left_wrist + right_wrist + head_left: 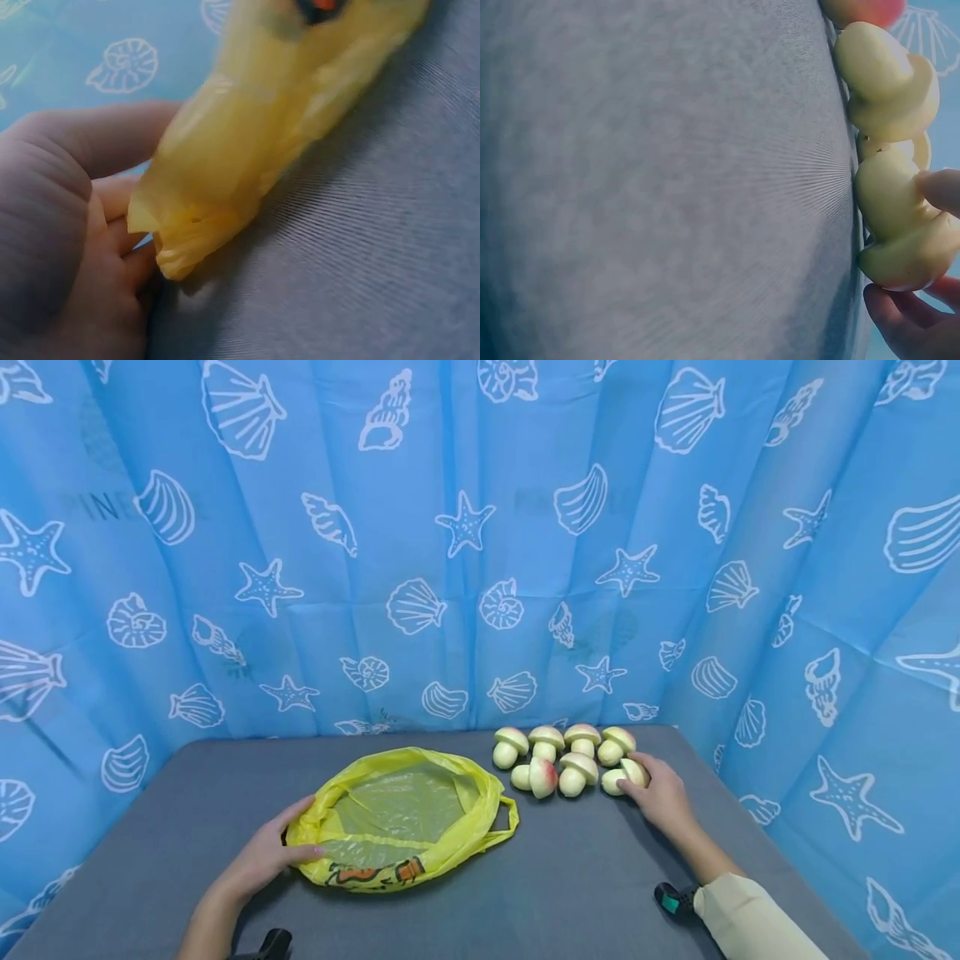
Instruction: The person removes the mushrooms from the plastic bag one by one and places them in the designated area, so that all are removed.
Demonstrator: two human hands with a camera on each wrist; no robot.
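Note:
A yellow plastic bag [459, 850] lies with its mouth spread wide on the table, a handle loop at its right side. My left hand [258, 853] holds the bag's left edge, thumb over the rim and fingers behind it; the left wrist view shows the crumpled yellow plastic [217, 165] beside the fingers. At the right, my right hand [664, 793] pinches a pale mushroom [613, 781] with a rounded cap. In the right wrist view the thumb lies on this mushroom's stem [889, 196] and the fingers reach round its cap.
Several more mushrooms, some with reddish caps, sit in two rows beside the held one, including a front-row mushroom [577, 774] and a back-row mushroom [510, 747]. A grey cloth covers the table [555, 893]. Behind hangs a blue shell-patterned curtain [420, 552].

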